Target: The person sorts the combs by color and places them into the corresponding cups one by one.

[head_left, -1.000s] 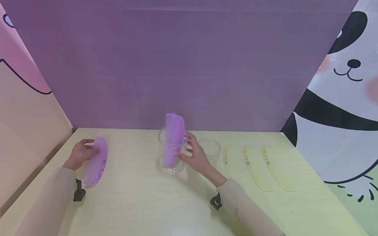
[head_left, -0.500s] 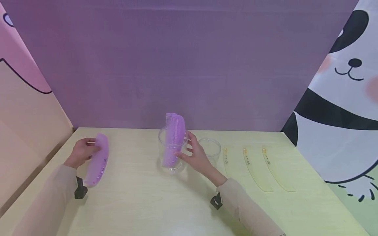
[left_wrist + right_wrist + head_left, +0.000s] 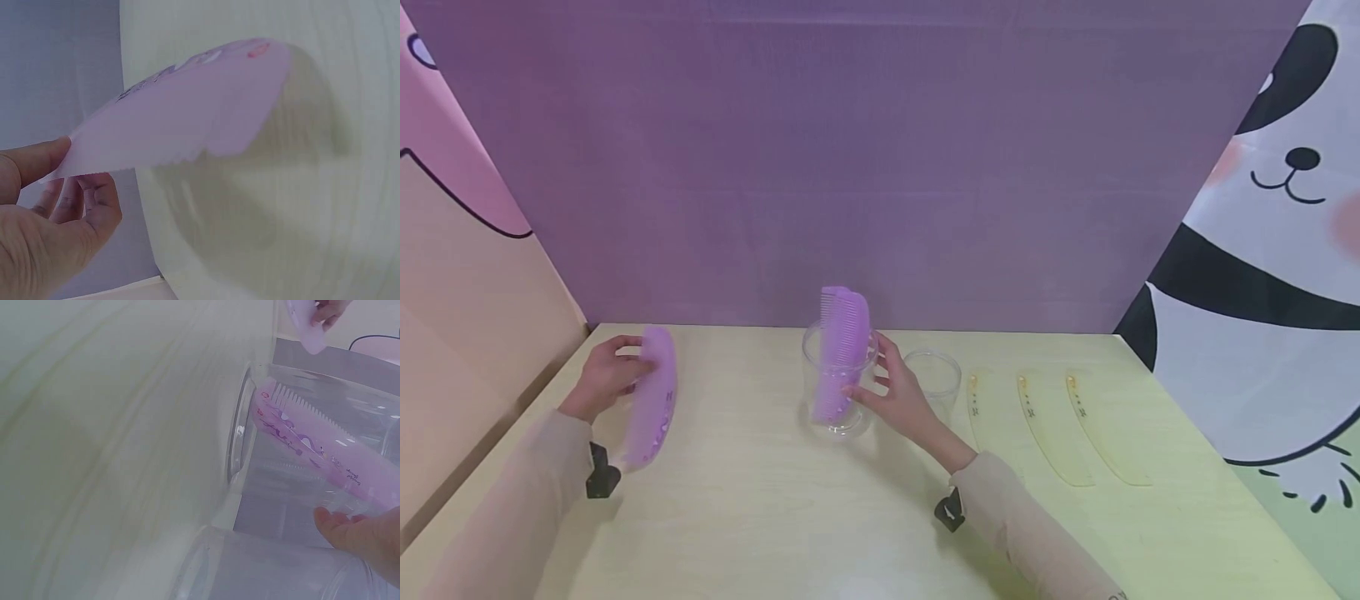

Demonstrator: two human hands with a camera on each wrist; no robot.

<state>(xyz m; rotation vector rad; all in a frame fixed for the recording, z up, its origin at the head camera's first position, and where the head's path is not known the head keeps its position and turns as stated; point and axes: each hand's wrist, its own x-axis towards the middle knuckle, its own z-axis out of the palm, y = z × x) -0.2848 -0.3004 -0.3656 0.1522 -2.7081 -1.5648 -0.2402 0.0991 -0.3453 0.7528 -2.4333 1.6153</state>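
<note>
My left hand [image 3: 606,377] pinches one end of a pale purple comb [image 3: 653,400] and holds it tilted just above the table at the left; the left wrist view shows thumb and fingers on the purple comb [image 3: 181,112], its far end raised. My right hand [image 3: 897,392] grips the side of a clear plastic cup [image 3: 835,383] near the table's middle. Purple combs [image 3: 841,342] stand upright inside that cup, teeth showing in the right wrist view of the comb [image 3: 319,450].
A second, empty clear cup [image 3: 934,379] stands just right of my right hand. Three yellow combs [image 3: 1052,425] lie side by side further right. The pale wooden table [image 3: 775,517] is walled by a purple backdrop and cartoon panels.
The left hand has lifted the purple comb off the table and tipped it more on edge, moving it slightly back. The right hand and cup have stayed put.
</note>
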